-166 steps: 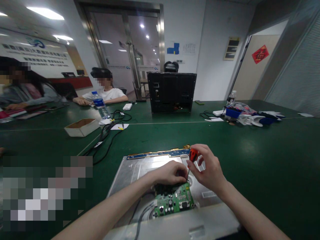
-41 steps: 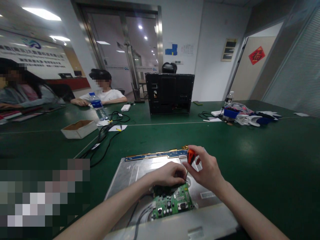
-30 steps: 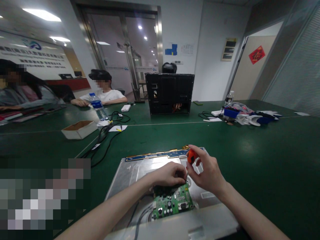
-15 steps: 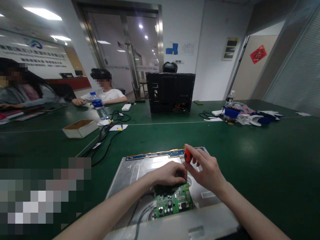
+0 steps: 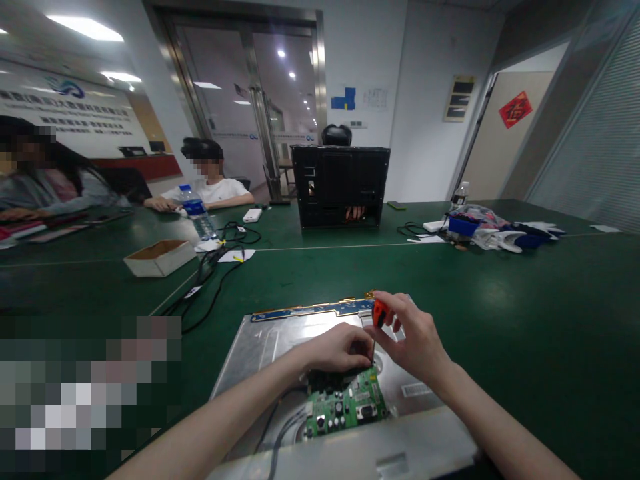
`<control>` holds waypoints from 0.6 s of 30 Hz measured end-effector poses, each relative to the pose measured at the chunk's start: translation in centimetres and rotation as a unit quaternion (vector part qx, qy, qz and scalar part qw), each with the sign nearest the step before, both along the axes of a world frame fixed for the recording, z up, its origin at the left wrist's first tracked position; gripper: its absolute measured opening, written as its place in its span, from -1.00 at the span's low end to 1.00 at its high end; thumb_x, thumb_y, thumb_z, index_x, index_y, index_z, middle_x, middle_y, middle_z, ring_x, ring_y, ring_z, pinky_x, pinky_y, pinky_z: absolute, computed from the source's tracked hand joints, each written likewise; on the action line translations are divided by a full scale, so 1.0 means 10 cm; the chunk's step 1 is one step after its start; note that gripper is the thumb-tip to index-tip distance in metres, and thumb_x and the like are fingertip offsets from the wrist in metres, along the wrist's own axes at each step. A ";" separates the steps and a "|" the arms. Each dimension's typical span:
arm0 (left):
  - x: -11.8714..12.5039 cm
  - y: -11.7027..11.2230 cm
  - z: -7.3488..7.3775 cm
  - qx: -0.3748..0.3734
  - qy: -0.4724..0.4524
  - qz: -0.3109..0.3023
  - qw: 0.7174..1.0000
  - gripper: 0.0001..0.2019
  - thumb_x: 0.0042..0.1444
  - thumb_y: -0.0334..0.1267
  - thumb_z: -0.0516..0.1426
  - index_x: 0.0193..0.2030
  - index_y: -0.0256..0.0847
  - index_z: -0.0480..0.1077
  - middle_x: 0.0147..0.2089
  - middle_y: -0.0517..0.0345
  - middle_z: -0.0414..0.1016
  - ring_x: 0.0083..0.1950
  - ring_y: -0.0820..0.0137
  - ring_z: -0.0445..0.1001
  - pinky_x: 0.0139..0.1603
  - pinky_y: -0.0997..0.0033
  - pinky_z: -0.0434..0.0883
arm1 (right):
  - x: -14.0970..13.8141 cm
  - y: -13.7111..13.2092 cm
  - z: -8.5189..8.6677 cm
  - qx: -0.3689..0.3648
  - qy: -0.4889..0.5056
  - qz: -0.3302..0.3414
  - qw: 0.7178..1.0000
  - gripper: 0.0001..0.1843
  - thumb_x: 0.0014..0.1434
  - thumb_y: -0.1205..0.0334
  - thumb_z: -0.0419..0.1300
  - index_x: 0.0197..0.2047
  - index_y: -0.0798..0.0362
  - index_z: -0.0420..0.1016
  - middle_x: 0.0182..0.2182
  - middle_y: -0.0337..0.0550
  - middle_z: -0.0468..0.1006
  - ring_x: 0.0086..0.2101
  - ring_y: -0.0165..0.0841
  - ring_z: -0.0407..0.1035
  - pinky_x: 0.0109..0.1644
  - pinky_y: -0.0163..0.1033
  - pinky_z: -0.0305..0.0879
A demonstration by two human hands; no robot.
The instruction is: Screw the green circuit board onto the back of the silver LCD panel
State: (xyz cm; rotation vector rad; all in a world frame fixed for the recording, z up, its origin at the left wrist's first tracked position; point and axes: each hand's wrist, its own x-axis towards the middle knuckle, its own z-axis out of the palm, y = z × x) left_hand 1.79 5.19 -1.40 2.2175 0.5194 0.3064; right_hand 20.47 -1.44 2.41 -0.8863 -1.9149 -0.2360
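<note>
My right hand [image 5: 413, 333] grips a screwdriver by its red and black handle [image 5: 379, 313], between thumb and fingers. The thin shaft points down toward the top corner of a green circuit board [image 5: 345, 403]. Curled in from the other side, my left hand [image 5: 343, 347] pinches the lower end of the shaft; the tip itself is hidden by its fingers. Both hands are over the silver metal back of a display panel [image 5: 265, 340], which lies flat on the table. Along the panel's far edge runs a narrow blue circuit strip [image 5: 305, 311].
A black monitor housing [image 5: 343, 183] stands upright across the green table [image 5: 525, 320]. Left are an open cardboard box [image 5: 160, 259], a water bottle [image 5: 197, 212] and black cables [image 5: 203, 273]. A blue tray with bags [image 5: 465, 225] sits right. Other people sit at the far side.
The screwdriver handle has turned a little in my right hand and leans slightly further right, as the fingers shift. My left hand and the panel stay put.
</note>
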 end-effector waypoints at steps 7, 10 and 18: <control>0.01 0.00 0.01 -0.012 -0.013 -0.004 1.000 -0.97 0.03 -0.40 0.22 -0.35 -0.25 0.46 -0.42 0.27 0.42 -0.37 0.45 0.37 -0.32 0.54 0.27 | -0.01 -0.04 0.01 -0.013 0.011 -0.001 1.000 -0.45 0.25 0.32 0.13 0.29 0.07 0.17 -0.41 -0.23 0.53 -0.55 -0.43 0.38 -0.47 -0.35 0.38; 0.01 0.00 0.00 -0.019 -0.018 -0.006 1.000 -0.97 0.06 -0.37 0.22 -0.33 -0.25 0.46 -0.41 0.27 0.42 -0.36 0.45 0.38 -0.33 0.55 0.28 | -0.01 -0.06 0.00 -0.033 0.019 0.000 0.999 -0.46 0.20 0.33 0.10 0.25 0.07 0.17 -0.37 -0.19 0.54 -0.52 -0.42 0.40 -0.47 -0.35 0.39; 0.00 0.01 -0.01 -0.019 -0.024 -0.012 0.999 -0.95 0.08 -0.35 0.24 -0.30 -0.26 0.50 -0.38 0.23 0.47 -0.37 0.45 0.40 -0.33 0.53 0.29 | -0.01 -0.02 0.00 -0.013 0.016 0.007 1.000 -0.51 0.22 0.32 0.16 0.20 0.01 0.20 -0.37 -0.25 0.51 -0.53 -0.45 0.36 -0.50 -0.37 0.31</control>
